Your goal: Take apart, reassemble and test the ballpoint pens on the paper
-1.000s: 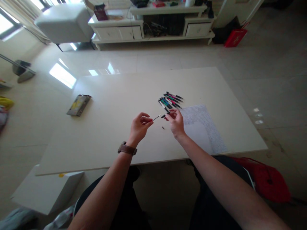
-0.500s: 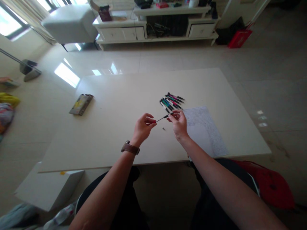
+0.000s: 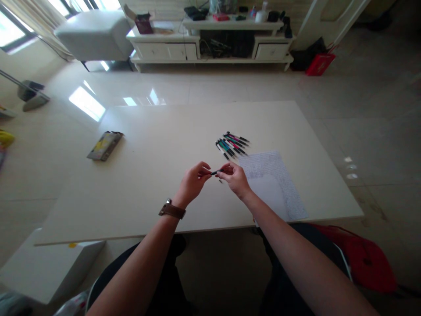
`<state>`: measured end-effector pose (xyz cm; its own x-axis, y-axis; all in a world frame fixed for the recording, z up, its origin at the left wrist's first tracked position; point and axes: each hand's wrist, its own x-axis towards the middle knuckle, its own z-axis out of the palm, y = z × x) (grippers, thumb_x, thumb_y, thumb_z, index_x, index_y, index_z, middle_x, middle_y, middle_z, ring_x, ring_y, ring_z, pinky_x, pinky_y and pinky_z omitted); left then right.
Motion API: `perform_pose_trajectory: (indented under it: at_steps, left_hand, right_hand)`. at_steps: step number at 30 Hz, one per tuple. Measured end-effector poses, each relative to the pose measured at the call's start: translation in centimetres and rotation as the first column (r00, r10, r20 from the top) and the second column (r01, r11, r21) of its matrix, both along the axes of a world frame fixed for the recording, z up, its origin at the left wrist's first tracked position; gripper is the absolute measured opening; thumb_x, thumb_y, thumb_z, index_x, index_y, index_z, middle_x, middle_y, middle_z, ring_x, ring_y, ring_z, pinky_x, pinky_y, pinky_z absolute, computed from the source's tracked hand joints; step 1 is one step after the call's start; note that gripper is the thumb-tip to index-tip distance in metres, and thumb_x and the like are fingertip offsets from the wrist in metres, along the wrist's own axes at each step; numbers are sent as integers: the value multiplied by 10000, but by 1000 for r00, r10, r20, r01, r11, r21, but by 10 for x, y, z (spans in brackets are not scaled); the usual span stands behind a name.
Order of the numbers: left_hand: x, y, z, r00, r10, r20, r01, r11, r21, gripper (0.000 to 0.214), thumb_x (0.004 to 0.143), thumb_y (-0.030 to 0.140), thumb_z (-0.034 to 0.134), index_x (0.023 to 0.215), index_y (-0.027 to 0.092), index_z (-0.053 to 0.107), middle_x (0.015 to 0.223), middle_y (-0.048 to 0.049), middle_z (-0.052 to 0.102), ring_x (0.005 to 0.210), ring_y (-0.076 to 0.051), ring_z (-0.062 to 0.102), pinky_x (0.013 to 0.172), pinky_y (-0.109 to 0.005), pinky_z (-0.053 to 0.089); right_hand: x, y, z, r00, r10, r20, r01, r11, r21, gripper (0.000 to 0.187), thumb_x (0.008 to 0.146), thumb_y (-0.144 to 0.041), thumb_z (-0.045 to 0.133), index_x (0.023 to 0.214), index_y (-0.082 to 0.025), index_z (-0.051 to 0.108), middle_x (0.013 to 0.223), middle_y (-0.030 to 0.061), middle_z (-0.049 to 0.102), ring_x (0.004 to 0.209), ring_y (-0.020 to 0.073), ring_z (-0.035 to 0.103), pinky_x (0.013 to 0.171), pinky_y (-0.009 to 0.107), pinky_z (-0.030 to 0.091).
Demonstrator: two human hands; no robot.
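My left hand pinches one end of a pen; a bit of red shows at those fingertips. Gripping the pen's black part is my right hand, with the fingertips of both hands close together. The pen lies nearly level above the white table, its ends covered by my fingers. Just below the hands, a small dark piece rests on the tabletop. Beyond them several pens with black, green, blue and pink parts lie side by side.
Sheets of paper with handwriting lie right of my hands, reaching the front edge. A grey and yellow packet sits at the table's left. Past the table stand a white cabinet and a grey stool.
My hands have drawn together. The thin dark rod that showed between the left fingertips and the black pen part is no longer visible. The camera view has shifted slightly.
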<state>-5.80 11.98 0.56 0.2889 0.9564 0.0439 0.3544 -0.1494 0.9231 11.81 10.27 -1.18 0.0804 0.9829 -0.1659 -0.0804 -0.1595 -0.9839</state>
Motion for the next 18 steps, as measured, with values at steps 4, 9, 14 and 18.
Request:
perform_pose_trajectory:
  at_steps: [4, 9, 14, 18]
  left_hand:
    - [-2, 0, 0, 996, -46, -72, 50, 998, 50, 141, 834, 216, 653, 974, 238, 639, 851, -6, 724, 792, -156, 674, 738, -284, 534]
    - [-3, -1, 0, 985, -137, -108, 147, 985, 89, 132, 888, 209, 596, 998, 248, 656, 886, -18, 719, 788, -159, 647, 714, -276, 498]
    - [-3, 2, 7, 990, -101, -97, 117, 978, 171, 222, 923, 168, 478, 992, 245, 675, 975, -47, 700, 854, -174, 626, 755, -293, 464]
    - [-8, 6, 13, 997, 7, -79, 7, 985, 173, 227, 878, 152, 493, 966, 233, 686, 911, -46, 672, 763, -169, 592, 690, -285, 440]
  right_hand:
    - [2, -2, 2, 998, 51, 22, -49, 997, -65, 339, 710, -442, 788, 748, -191, 564, 667, 29, 706, 619, 183, 703, 612, 297, 551]
    - [3, -4, 9, 973, 98, 207, -85, 994, -70, 457, 812, -601, 680, 660, -198, 528, 566, 22, 648, 486, 144, 603, 509, 255, 477]
    - [6, 0, 9, 948, 68, 312, -38, 994, -100, 502, 920, -652, 433, 757, -202, 584, 628, 42, 666, 543, 175, 628, 544, 282, 480]
    - [11, 0, -7, 702, 192, 686, -166, 981, -105, 248, 850, -445, 594, 798, -205, 620, 753, 53, 679, 665, 204, 627, 632, 315, 486]
